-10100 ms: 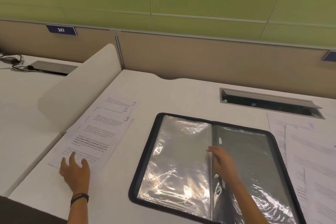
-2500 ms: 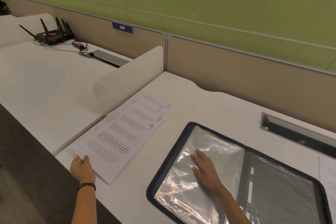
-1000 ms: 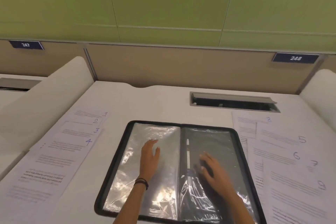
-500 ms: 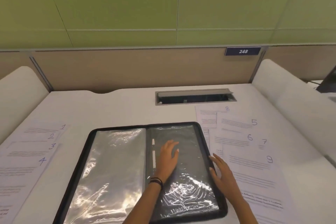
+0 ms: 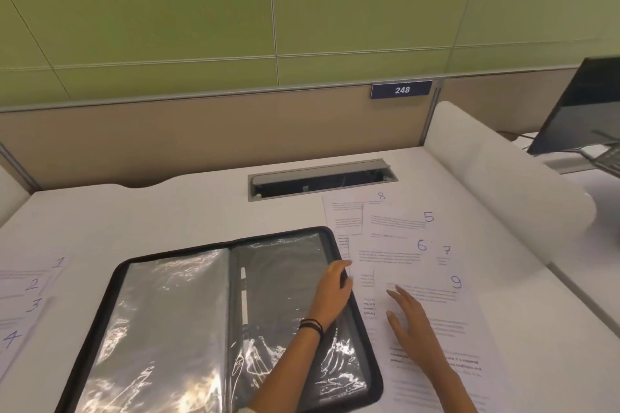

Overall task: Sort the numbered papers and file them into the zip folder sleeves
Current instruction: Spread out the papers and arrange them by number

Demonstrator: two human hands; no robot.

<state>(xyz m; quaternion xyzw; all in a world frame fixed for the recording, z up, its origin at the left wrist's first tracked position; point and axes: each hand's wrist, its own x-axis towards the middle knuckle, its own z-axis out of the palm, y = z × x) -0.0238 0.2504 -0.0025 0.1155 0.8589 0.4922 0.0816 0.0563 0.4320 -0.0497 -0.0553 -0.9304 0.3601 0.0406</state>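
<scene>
Reaching across the open folder (image 5: 376, 382), the person's left hand (image 5: 332, 288) sits at the folder's right edge with its fingers bent down toward the right pile (image 5: 402, 245). Whether they pinch a sheet's edge or merely touch it cannot be told. The right hand (image 5: 411, 325) lies flat and released on sheet 9 (image 5: 436, 305), fingers spread, grasping nothing.

The folder lies open in the middle of the desk (image 5: 167, 211). Its clear sleeves (image 5: 161, 318) show no paper inside, though glare hides parts of them. The left stack (image 5: 23, 295), at the desk's left edge, is fanned in order 1, 2, 3, 4. The right pile, just beside the folder, is out of order: sheet 8 (image 5: 345, 211) at the back, then sheet 5 (image 5: 399, 225), sheet 6 (image 5: 389, 255), sheet 7 (image 5: 446, 258) peeking out on the right, and sheet 9 on top, nearest the person.

From that layout, sorting looks to be the step in hand and about half done, with filing not yet begun. The sheet wanted next is probably sheet 5. It overlaps sheet 8 but is partly under sheet 6, so the move calls for one hand to pin the upper sheets while the other draws sheet 5 free, then carries it over the folder to the left stack. Loose paper on a smooth desk will likely slide as a bunch if nothing holds it.
</scene>
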